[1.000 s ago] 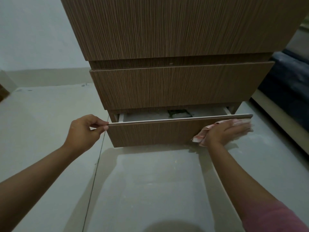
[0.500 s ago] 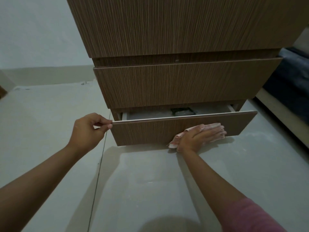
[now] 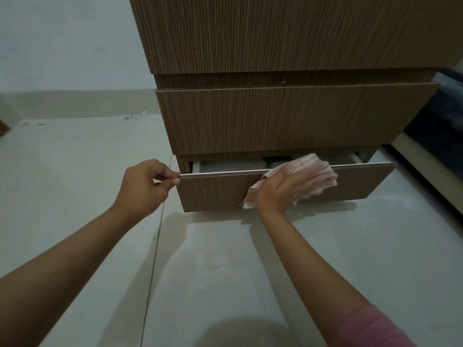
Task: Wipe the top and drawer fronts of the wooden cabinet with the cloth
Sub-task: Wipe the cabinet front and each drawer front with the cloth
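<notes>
The wooden cabinet (image 3: 275, 41) rises in front of me, its top out of view. Its bottom drawer (image 3: 215, 191) is pulled out a little, and the middle drawer front (image 3: 275, 118) above it is closed. My left hand (image 3: 142, 186) pinches the top left corner of the bottom drawer front between thumb and forefinger. My right hand (image 3: 288, 189) lies flat with straight fingers on a pink and white cloth (image 3: 313, 166), pressing it against the drawer front near the upper edge, right of centre. The cloth's top reaches above the drawer's rim.
Pale glossy floor tiles (image 3: 225, 271) spread below the cabinet. A dark object (image 3: 275, 160) lies inside the open drawer. A dark blue upholstered piece (image 3: 441, 116) stands at the right, over a light ledge (image 3: 426, 166). A pale wall (image 3: 62, 46) is at the left.
My right hand slid the cloth left along the bottom drawer front, then moved up and slightly right to its top edge. My left hand kept its pinch on the corner.
</notes>
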A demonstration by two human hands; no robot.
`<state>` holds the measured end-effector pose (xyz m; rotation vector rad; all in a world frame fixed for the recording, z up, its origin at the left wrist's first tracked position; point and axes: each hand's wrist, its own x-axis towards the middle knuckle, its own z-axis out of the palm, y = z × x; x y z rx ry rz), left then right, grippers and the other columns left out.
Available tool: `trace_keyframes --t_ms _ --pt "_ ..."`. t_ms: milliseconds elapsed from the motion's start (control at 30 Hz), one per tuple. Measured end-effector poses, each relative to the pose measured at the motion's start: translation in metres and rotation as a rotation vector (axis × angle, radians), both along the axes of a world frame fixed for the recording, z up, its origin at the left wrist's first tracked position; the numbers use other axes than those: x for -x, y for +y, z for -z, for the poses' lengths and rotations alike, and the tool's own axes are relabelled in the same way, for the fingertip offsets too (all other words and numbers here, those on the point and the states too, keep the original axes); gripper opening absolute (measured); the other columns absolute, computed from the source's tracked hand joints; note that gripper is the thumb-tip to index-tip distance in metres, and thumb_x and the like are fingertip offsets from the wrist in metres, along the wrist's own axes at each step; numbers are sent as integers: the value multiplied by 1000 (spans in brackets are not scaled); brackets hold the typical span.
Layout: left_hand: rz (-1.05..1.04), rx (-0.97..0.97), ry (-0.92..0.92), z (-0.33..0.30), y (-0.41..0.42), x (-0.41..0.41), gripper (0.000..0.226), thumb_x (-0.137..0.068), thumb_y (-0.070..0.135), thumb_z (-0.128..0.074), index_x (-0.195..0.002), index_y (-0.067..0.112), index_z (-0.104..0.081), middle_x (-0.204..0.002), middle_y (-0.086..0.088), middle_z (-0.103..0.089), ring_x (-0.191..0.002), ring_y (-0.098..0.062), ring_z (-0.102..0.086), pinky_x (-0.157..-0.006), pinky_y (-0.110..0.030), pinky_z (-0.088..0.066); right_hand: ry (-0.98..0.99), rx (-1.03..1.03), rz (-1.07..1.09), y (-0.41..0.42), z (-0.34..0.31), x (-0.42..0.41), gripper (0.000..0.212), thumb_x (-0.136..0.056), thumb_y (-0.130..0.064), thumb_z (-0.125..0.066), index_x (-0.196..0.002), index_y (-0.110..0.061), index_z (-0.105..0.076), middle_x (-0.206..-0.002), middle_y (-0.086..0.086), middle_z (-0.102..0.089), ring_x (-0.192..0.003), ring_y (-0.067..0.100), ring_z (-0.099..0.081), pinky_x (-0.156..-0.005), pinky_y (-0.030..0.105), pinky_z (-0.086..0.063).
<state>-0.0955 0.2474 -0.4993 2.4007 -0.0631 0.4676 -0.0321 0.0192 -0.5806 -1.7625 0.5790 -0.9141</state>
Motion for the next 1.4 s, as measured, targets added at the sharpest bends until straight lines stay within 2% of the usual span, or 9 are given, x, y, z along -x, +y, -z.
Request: trace_keyframes --t_ms 67,133,367,533,667,900,1033,1233,1400 --pt "7 8 -1 -1 0 0 7 -75 6 -74 -81 8 -72 -82 -8 -68 -75 -17 -62 -68 -10 -42 -80 75 -13 22 -7 13 76 -98 -48 -17 -147 9 -2 -152 34 9 -143 42 10 -118 38 10" --pt "11 18 -2 -1 0 0 6 -75 6 -74 -80 8 -72 -81 -7 -68 -75 -16 -62 -67 -9 -41 -97 137 -26 33 0 18 77 -99 -47 -17 -144 14 -3 -151 37 7 -142 42 10 -117 35 12" --pt "15 49 18 -1 1 0 7 -76 8 -73 -82 9 -72 -83 -7 -68 -77 -15 -62 -69 -11 -43 42 154 -77 26 41 26 82 -98 -52 -16 -144 13 1 -151 36 9 -143 44 9 -118 53 -4" --pt "18 60 23 -2 1 1 6 -76 8 -73 -82 9 -71 -84 -7 -68 -77 -15 -62 -68 -12 -43 95 37 -43 7 37 19 80 -96 -49 -18 -146 8 9 -153 30 17 -143 39 18 -118 44 9" --pt "15 60 27 -1 0 0 5 -77 8 -72 -81 10 -71 -84 -7 -68 -78 -17 -63 -68 -13 -43 21 -15 -60 20 18 16 77 -97 -46 -20 -146 6 10 -154 27 18 -144 35 19 -115 32 17" --pt "2 78 30 0 1 -6 5 -76 7 -72 -79 11 -71 -83 -7 -68 -78 -17 -63 -70 -17 -46 -60 101 -143 86 6 23 77 -97 -38 -28 -145 10 7 -153 30 17 -143 38 21 -116 48 12" --pt "9 86 28 1 2 -8 6 -75 6 -73 -79 10 -72 -81 -5 -67 -74 -9 -61 -66 -6 -43 -33 179 -198 115 26 30 76 -96 -43 -28 -145 2 8 -154 23 13 -143 39 16 -116 55 4" --pt "20 78 56 0 3 -9 6 -77 9 -72 -79 14 -70 -83 -4 -68 -77 -12 -62 -66 -6 -42 28 326 -249 94 64 33 73 -98 -51 -19 -145 -4 12 -153 18 16 -143 43 11 -114 61 -6" --pt "23 72 81 -2 3 -9 3 -78 10 -71 -82 10 -71 -85 -3 -68 -78 -13 -62 -66 -8 -41 50 221 -189 65 54 26 76 -98 -48 -23 -146 2 9 -153 27 16 -143 42 13 -113 61 -11"
